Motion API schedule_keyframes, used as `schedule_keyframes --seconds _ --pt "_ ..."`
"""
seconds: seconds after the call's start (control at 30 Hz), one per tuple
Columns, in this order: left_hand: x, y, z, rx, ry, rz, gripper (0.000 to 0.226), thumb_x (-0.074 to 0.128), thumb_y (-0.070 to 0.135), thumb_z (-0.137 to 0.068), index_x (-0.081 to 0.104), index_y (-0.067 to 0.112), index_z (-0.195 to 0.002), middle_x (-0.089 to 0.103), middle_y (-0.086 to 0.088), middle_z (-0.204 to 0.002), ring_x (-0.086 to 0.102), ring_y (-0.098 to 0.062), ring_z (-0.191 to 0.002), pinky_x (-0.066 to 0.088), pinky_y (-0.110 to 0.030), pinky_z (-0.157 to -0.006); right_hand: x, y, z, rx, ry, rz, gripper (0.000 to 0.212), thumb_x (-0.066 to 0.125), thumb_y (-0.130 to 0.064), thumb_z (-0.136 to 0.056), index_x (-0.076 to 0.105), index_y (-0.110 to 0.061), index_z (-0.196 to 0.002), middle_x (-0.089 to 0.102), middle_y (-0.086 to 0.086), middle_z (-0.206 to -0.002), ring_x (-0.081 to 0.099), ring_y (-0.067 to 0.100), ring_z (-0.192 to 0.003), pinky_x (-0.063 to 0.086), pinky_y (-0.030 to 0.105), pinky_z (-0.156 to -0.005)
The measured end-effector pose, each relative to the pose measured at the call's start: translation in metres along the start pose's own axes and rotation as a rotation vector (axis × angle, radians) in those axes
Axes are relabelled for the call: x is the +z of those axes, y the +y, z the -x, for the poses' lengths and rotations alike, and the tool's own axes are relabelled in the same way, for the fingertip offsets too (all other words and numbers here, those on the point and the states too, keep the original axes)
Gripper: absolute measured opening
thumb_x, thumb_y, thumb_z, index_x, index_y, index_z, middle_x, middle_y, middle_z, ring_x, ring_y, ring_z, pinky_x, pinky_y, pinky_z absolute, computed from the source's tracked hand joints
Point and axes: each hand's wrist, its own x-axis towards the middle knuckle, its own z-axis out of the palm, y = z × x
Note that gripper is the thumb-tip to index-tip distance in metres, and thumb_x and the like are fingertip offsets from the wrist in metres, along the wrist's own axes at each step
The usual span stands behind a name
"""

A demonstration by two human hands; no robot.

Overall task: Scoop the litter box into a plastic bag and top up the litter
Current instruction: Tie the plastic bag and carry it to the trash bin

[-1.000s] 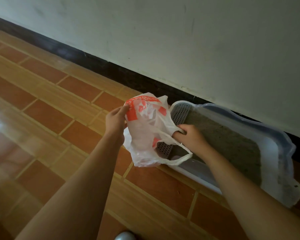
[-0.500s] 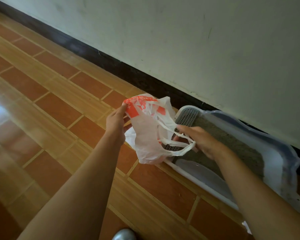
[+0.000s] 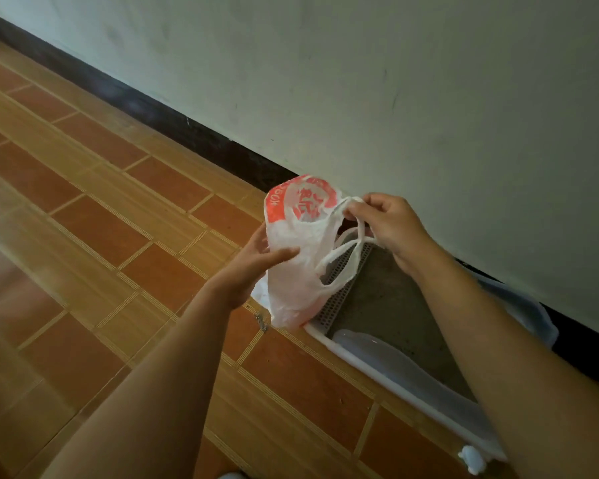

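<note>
1. Evidently the step in hand is opening the plastic bag (image 3: 298, 271). No scooping looks begun, and no scoop is plainly visible.
2. The right hand (image 3: 391, 226) pinches the bag's rim beside one handle, fingers curled. A handle loop dangles below it.
3. The left hand (image 3: 253, 267) holds the bag's side loosely, thumb in front and fingers behind.
4. The bag hangs between both hands, above the left end of the litter box (image 3: 325, 335), which sits on the floor (image 3: 118, 236) against the wall.
5. Next, I judge, the mouth needs pulling wide and steadying close to the grey litter (image 3: 395, 305).
</note>
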Motion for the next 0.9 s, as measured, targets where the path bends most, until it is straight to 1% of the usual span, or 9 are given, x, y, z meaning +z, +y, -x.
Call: schedule_keyframes --seconds 0.13,0.17,0.23,0.33,0.47,0.57,0.67,0.8,0.9 --pt "0.014 0.000 -0.006 -0.056 -0.076 -0.180 0.110 0.083 0.044 -0.057 0.017 0.040 -0.145 0.038 0.005 -0.143 0.039 -0.021 -0.130 0.037 -0.048 -0.108 0.000 -0.022 -0.006 -0.060 -0.035 -0.039 0.016 0.058 -0.017 -0.089 0.069 -0.013 -0.078 0.067 0.005 -0.082 0.066 0.014 -0.077 0.057 0.024 -0.069" --pt "0.020 0.001 -0.006 -0.071 -0.046 -0.249 0.105 0.081 0.041 -0.063 0.018 0.037 -0.146 0.037 0.005 -0.143 0.038 -0.021 -0.131 0.035 -0.049 -0.109 0.000 -0.026 -0.008 -0.079 -0.033 -0.045 0.015 0.059 -0.017 -0.090 0.069 -0.012 -0.079 0.068 0.005 -0.082 0.066 0.014 -0.078 0.058 0.024 -0.069" --pt "0.027 0.000 -0.006 -0.053 0.053 -0.353 0.071 0.070 0.032 -0.081 0.035 0.027 -0.142 0.046 0.001 -0.137 0.045 -0.021 -0.126 0.039 -0.047 -0.106 -0.001 -0.032 -0.010 -0.113 -0.031 -0.035 0.013 0.059 -0.016 -0.090 0.068 -0.012 -0.081 0.068 0.001 -0.079 0.067 0.008 -0.073 0.056 0.020 -0.063" --pt "0.028 0.006 0.000 -0.027 0.179 -0.367 0.021 0.053 0.030 -0.094 0.063 0.016 -0.107 0.066 -0.003 -0.109 0.064 -0.019 -0.099 0.055 -0.033 -0.083 -0.003 -0.030 -0.012 -0.111 -0.021 -0.053 0.009 0.062 -0.015 -0.088 0.068 -0.012 -0.083 0.069 0.000 -0.078 0.069 0.010 -0.073 0.057 0.023 -0.065" --pt "0.018 0.008 0.007 -0.010 0.207 -0.302 0.026 0.047 0.038 -0.095 0.064 0.020 -0.087 0.070 0.002 -0.090 0.068 -0.008 -0.078 0.055 -0.020 -0.063 -0.007 -0.018 -0.011 -0.020 0.083 -0.201 0.006 0.068 -0.017 -0.083 0.068 -0.013 -0.079 0.070 0.001 -0.075 0.069 0.013 -0.074 0.057 0.028 -0.064" --pt "0.012 0.005 0.009 -0.019 0.268 -0.155 0.025 0.047 0.040 -0.095 0.063 0.022 -0.090 0.071 -0.001 -0.097 0.069 -0.014 -0.086 0.056 -0.030 -0.076 -0.012 -0.008 -0.011 0.028 0.193 -0.300 0.006 0.069 -0.019 -0.082 0.067 -0.016 -0.077 0.069 -0.003 -0.075 0.068 0.007 -0.070 0.052 0.019 -0.055" --pt "0.006 0.009 0.009 -0.008 0.399 0.063 0.023 0.047 0.039 -0.095 0.059 0.020 -0.094 0.068 -0.003 -0.103 0.065 -0.024 -0.099 0.051 -0.044 -0.092 -0.016 -0.003 -0.012 0.036 0.216 -0.414 0.012 0.063 -0.021 -0.087 0.065 -0.017 -0.076 0.068 -0.004 -0.085 0.064 0.007 -0.083 0.050 0.022 -0.066" --pt "0.002 0.018 0.008 0.053 0.542 0.195 0.024 0.049 0.036 -0.095 0.056 0.016 -0.106 0.066 -0.001 -0.105 0.063 -0.025 -0.104 0.049 -0.048 -0.096 -0.022 -0.002 -0.014 -0.010 0.165 -0.639 0.022 0.054 -0.022 -0.092 0.056 -0.019 -0.070 0.071 0.001 -0.100 0.062 0.019 -0.107 0.047 0.035 -0.090" --pt "0.005 0.026 0.007 0.102 0.595 0.195 0.026 0.051 0.034 -0.095 0.056 0.017 -0.113 0.066 0.005 -0.099 0.064 -0.021 -0.099 0.052 -0.044 -0.091 -0.023 -0.002 -0.015 -0.047 0.110 -0.719 0.014 0.051 -0.024 -0.094 0.062 -0.020 -0.086 0.071 0.003 -0.096 0.064 0.019 -0.100 0.051 0.033 -0.083"
